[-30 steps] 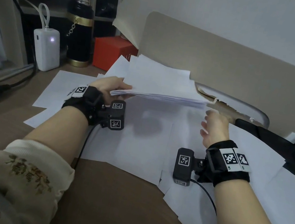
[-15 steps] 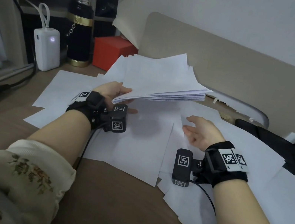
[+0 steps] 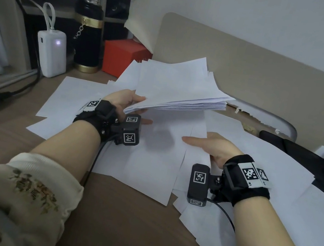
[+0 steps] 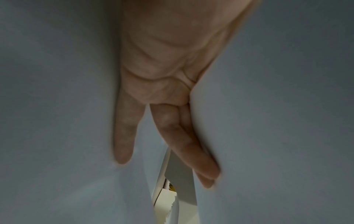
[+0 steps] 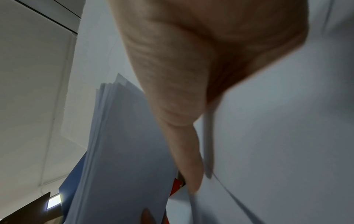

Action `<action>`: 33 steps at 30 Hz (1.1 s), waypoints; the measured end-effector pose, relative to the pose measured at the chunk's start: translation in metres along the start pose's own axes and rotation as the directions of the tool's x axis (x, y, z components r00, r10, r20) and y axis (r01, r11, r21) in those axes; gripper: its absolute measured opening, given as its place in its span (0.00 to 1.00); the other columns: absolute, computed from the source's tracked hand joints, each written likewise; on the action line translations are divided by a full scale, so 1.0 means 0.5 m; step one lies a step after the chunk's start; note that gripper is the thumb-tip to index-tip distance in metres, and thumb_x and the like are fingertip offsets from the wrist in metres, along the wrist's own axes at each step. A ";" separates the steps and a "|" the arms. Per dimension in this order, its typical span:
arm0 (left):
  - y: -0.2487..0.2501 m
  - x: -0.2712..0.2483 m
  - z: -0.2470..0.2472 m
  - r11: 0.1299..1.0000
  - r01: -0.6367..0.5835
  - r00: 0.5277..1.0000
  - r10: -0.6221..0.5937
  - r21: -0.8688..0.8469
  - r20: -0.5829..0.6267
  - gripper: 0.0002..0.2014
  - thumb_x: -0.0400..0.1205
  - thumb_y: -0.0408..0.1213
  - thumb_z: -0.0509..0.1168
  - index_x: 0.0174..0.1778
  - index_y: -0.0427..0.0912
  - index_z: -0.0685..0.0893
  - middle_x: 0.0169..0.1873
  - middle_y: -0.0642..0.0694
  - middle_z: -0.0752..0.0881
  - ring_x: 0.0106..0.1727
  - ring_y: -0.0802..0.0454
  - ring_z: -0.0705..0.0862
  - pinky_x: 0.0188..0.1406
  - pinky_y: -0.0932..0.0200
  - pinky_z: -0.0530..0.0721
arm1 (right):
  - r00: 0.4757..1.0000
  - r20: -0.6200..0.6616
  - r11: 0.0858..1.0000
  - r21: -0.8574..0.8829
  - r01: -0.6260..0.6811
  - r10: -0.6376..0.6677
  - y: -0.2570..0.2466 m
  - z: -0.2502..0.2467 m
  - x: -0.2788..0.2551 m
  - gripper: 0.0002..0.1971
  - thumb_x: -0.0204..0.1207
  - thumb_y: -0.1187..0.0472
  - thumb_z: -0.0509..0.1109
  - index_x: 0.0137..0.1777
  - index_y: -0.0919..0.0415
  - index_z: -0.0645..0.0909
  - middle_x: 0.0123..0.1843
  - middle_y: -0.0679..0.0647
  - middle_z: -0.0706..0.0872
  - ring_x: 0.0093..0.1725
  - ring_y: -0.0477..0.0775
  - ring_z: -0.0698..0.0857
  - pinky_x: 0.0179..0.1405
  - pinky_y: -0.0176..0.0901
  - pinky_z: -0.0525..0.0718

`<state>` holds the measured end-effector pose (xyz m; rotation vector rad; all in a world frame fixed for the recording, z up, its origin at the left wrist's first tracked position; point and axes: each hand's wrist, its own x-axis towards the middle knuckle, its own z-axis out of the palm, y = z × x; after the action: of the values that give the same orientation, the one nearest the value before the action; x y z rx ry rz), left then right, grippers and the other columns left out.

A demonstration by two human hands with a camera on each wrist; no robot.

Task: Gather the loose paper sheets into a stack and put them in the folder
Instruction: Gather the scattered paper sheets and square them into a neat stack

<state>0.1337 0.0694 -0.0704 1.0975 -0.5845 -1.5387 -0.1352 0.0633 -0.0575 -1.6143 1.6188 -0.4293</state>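
We are holding the gathered stack [image 3: 175, 91] in the left hand [image 3: 127, 101], thumb on top and fingers underneath, pinching its near-left corner so that it is hanging raised above the desk [image 3: 129, 224]. The right hand [image 3: 213, 146] is lying flat on a loose sheet [image 3: 193, 149] just right of centre, fingers straight and together; the right wrist view is suggesting an edge lifting beside the thumb, but blur is preventing us from confirming a grip.

We are judging the current step to be collecting the next sheet. To do it well, we are advising sliding the sheet toward the stack before lifting, feeding it under or onto the pile squarely, and keeping the left pinch firm, because the far edges of the stack are already fanning out.

Counts: one held stack, its sheet number unreadable; roughly eight or more loose sheets [image 3: 79, 96] overlapping on the desk, exact count not determinable; two hands. The beige folder [image 3: 260, 79] is standing open behind the papers. Also present: one white power bank [image 3: 51, 52], one black flask [image 3: 89, 35], one red box [image 3: 123, 56].
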 end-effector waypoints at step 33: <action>-0.003 -0.029 0.022 0.994 -0.111 0.993 0.111 -0.016 0.033 0.08 0.86 0.29 0.58 0.47 0.47 0.76 0.37 0.47 0.85 0.33 0.52 0.83 0.56 0.28 0.80 | 0.980 -0.180 0.788 0.615 0.041 0.090 0.024 -0.055 0.007 0.07 0.72 0.71 0.71 0.49 0.67 0.85 0.46 0.63 0.86 0.37 0.61 0.85 0.42 0.49 0.85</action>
<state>0.1228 0.0813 -0.0621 1.0132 -0.6462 -1.4650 -0.1628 0.0535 -0.0499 -1.0662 1.4239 -1.0219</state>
